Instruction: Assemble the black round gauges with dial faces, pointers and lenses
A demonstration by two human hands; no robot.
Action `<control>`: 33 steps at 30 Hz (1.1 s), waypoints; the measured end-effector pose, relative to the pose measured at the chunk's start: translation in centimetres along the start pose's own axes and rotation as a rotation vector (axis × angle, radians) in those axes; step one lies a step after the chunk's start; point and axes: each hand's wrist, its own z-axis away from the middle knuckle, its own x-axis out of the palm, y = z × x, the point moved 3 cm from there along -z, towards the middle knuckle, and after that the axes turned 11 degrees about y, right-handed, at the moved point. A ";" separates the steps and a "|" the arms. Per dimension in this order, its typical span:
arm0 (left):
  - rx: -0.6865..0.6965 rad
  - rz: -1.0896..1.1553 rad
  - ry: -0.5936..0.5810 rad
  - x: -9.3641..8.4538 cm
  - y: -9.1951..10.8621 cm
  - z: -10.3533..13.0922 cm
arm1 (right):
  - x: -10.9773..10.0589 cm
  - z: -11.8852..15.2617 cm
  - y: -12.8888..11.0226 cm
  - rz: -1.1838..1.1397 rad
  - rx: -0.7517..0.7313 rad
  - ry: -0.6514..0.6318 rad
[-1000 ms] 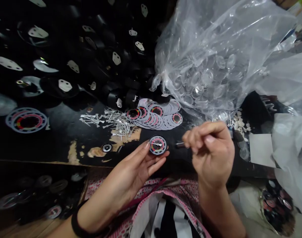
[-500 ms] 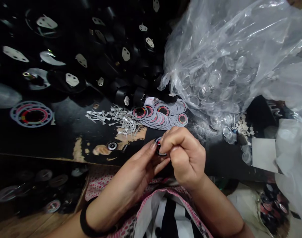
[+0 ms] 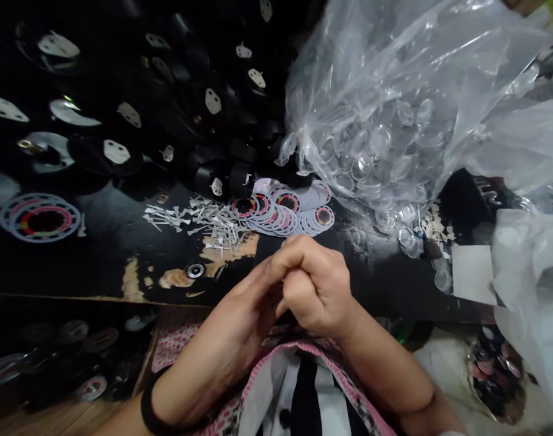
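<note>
My left hand (image 3: 246,309) and my right hand (image 3: 319,287) meet in front of me above the bench edge. The left fingers are closed around a small round dial that shows half a second ago and is now hidden behind the hands. Curled into a fist, the right hand presses over the left fingertips; whatever its fingers pinch is out of sight. Just beyond the hands lies a fanned pile of grey printed dial discs (image 3: 283,218) with red and black centres. Left of it is a heap of small white pointers (image 3: 219,224).
Black round housings with white plates (image 3: 116,151) crowd the back left. A clear plastic bag (image 3: 371,121) of transparent lenses stands back right. Larger dial discs (image 3: 40,221) lie far left, a small ring-shaped part (image 3: 195,270) nearer. A white card (image 3: 473,274) lies right.
The right fist has moved left over the left fingertips, covering the small round dial that showed between them. The whole view has shifted slightly.
</note>
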 end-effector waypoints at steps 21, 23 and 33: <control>0.093 -0.029 -0.017 -1.3 0.0 -0.6 | -15.2 2.8 4.4 0.291 0.175 0.762; 0.261 -0.077 -0.026 -1.5 0.5 -0.1 | -16.5 3.8 5.8 0.339 0.202 0.750; 0.500 -0.439 0.005 -2.4 1.3 1.2 | -7.3 1.8 -3.3 0.729 -0.087 0.174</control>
